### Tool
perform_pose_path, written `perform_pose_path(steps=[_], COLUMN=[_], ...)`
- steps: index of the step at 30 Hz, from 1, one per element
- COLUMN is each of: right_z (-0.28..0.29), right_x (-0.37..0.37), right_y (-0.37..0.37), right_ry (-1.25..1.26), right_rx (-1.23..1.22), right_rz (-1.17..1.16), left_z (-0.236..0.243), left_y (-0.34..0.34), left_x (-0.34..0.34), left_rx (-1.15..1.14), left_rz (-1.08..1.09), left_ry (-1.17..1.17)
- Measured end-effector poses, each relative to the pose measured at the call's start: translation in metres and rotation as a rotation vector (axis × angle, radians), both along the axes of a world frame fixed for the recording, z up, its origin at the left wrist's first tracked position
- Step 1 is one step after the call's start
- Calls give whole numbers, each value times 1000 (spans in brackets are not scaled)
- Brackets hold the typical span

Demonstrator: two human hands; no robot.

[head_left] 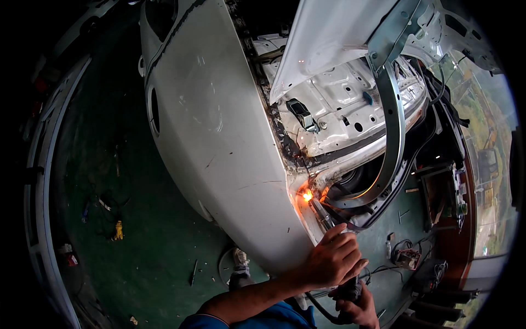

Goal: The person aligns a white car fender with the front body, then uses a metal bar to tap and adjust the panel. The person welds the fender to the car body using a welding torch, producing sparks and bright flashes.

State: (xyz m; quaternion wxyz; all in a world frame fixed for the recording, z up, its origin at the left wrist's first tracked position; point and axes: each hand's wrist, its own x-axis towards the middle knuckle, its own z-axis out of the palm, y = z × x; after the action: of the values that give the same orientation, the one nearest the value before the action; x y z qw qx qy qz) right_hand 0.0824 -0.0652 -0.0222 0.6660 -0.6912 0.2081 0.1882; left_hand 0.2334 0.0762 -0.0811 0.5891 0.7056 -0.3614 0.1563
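Observation:
A welding torch (322, 215) with a silver nozzle points at the corner seam of a white car body (230, 142). Bright orange light glows at its tip, beside the hinge arm (395, 126). My left hand (335, 255) is closed around the front of the torch, just behind the nozzle. Lower down, my right hand (359, 308) grips the dark rear handle, from which a thick cable (323, 311) runs. Part of the handle is hidden behind my hands. Around the glowing spot the metal looks scorched and bare of paint.
A raised white trunk lid (329, 38) stands over the opening. Inside lies a small dark-and-silver object (302, 115). Cables and a small machine (407, 259) are on the green floor at right. At left stand a metal rail (46, 164) and a yellow object (119, 230).

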Motion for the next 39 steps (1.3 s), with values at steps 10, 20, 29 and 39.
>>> perform_pose_path(steps=[10,20,29,39], right_z=[5,7,2,1], right_x=[4,5,4,2], right_y=[3,5,-14,1], right_ry=[19,58,142,-39], right_rx=[-32,-18,-97,-8], right_rz=[-5,-58,79,-22], left_z=[-1,1,-4,2], left_y=[-1,0,-3,2], left_x=[0,1,1,2], left_rx=[4,3,-34,3], left_rz=[26,25,40,-31], left_ry=[-2,-5,12,-11])
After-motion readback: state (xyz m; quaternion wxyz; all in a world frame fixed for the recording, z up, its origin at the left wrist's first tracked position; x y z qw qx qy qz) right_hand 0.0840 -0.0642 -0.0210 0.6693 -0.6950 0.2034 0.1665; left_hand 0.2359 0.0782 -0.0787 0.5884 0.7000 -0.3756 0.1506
